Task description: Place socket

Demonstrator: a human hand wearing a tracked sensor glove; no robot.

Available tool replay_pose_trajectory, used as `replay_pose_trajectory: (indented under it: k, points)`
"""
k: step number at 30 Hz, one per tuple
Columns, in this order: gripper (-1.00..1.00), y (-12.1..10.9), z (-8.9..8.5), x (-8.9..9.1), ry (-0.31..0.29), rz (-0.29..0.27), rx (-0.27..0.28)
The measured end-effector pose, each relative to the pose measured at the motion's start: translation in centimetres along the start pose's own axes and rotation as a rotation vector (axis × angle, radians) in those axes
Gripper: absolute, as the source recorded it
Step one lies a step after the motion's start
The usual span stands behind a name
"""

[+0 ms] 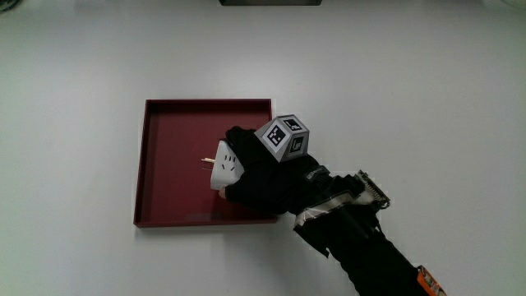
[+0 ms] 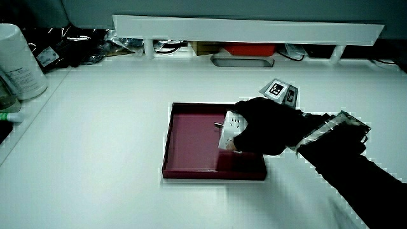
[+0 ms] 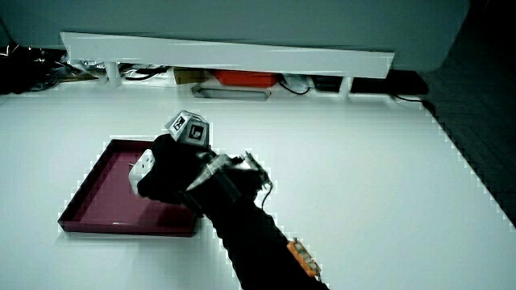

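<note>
A white socket [image 1: 225, 164] with metal prongs is held in the gloved hand [image 1: 259, 174], whose fingers are curled around it. The hand and socket hover over the dark red square tray [image 1: 168, 164], above the part of the tray nearest the forearm. In both side views the socket [image 2: 229, 129] [image 3: 142, 169] shows just above the tray floor [image 2: 191, 137] [image 3: 101, 193]; I cannot tell whether it touches. The patterned cube [image 1: 285, 136] sits on the back of the hand.
A low white partition [image 2: 248, 28] runs along the table, with cables and small items under it. A white container [image 2: 19, 60] stands at the table's edge in a side view.
</note>
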Motion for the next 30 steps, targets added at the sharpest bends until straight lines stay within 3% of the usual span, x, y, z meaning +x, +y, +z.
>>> replay_pose_trajectory:
  k: [5,13,15,20,28,30]
  points:
    - [0.00,0.9,-1.5,1.1,0.021,-0.030,-0.034]
    - [0.00,1.8,-3.5,2.5,-0.013,-0.093,-0.061]
    - [0.00,1.8,-3.3,2.5,0.014,-0.091,-0.071]
    - [0.00,1.9,-3.5,2.8,0.015,-0.128,-0.106]
    - [0.00,1.8,-3.9,3.7,0.048,-0.131,-0.110]
    - [-0.13,1.6,-3.6,3.5,0.073,-0.104,-0.128]
